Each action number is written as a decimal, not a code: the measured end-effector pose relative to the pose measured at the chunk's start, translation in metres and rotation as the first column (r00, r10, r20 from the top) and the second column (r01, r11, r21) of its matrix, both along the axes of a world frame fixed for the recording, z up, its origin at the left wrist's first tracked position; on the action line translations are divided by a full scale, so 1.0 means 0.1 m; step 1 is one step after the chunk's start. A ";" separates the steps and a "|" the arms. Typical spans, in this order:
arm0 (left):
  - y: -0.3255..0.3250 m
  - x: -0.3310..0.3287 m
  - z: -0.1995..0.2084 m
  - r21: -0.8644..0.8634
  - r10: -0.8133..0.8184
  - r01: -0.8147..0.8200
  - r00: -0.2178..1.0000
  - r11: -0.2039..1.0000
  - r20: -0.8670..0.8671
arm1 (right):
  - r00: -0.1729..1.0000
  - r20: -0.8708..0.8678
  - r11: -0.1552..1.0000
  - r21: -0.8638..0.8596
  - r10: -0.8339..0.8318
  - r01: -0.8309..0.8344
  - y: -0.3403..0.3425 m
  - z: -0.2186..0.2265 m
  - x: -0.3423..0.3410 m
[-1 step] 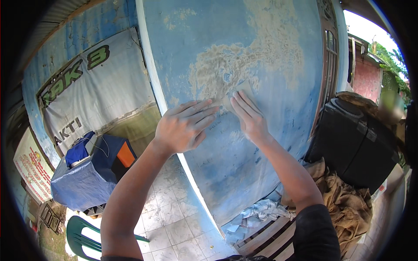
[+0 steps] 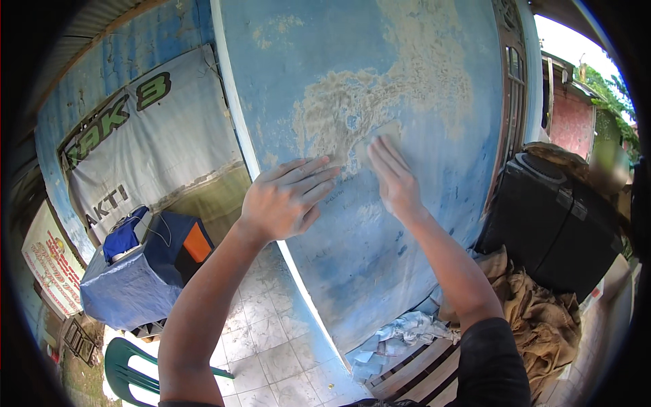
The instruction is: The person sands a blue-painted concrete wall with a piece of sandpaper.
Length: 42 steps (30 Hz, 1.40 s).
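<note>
Before me stands a blue painted wall [image 2: 434, 210] with a rough, bare grey-beige patch [image 2: 339, 102] where the paint is worn away. My left hand [image 2: 283, 200] lies open on the wall at the lower left of this patch, fingers stretched toward the right. My right hand [image 2: 397, 182] presses a thin, pale piece of sandpaper [image 2: 390, 127] against the patch's lower edge. The sheet's upper edge shows past the fingertips; the rest is hidden under the fingers. Pale dust coats both hands.
A slatted wooden bench [image 2: 413, 370] with crumpled pale cloth [image 2: 413, 329] stands below the wall. To the right are a large black box [image 2: 553, 224] and brown sacking [image 2: 542, 305]. A green chair [image 2: 125, 370] and a blue-covered table [image 2: 125, 292] stand left, near a hanging banner [image 2: 183, 129].
My right hand has slid slightly to the right along the wall with the sandpaper, its fingers now closer together. My left hand has stayed nearly in place.
</note>
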<state>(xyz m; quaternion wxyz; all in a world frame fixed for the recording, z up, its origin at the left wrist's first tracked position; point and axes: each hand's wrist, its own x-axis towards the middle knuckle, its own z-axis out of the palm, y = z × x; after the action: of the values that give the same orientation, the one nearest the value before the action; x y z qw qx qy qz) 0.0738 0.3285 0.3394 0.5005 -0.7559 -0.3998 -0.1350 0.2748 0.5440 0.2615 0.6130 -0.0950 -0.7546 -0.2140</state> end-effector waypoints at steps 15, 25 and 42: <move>0.04 0.08 0.04 0.016 -0.027 0.027 1.000 1.000 -0.003 | 0.899 -0.438 0.949 -0.283 -0.001 -0.137 0.18 0.02 -0.04; 0.07 -0.01 -0.03 0.058 -0.067 0.066 0.998 0.996 0.008 | 0.964 -0.254 0.976 -0.180 0.077 -0.126 -0.02 -0.21 -0.11; 0.07 0.08 -0.08 0.118 -0.058 0.052 0.997 0.992 0.043 | 0.881 -0.471 0.934 -0.332 -0.040 -0.135 -0.01 -0.02 -0.06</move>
<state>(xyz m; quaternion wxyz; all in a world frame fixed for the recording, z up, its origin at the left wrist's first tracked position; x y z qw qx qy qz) 0.0822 0.3352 0.3313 0.5304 -0.7329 -0.3818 -0.1894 0.2687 0.5425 0.2599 0.7551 -0.2342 -0.6116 -0.0295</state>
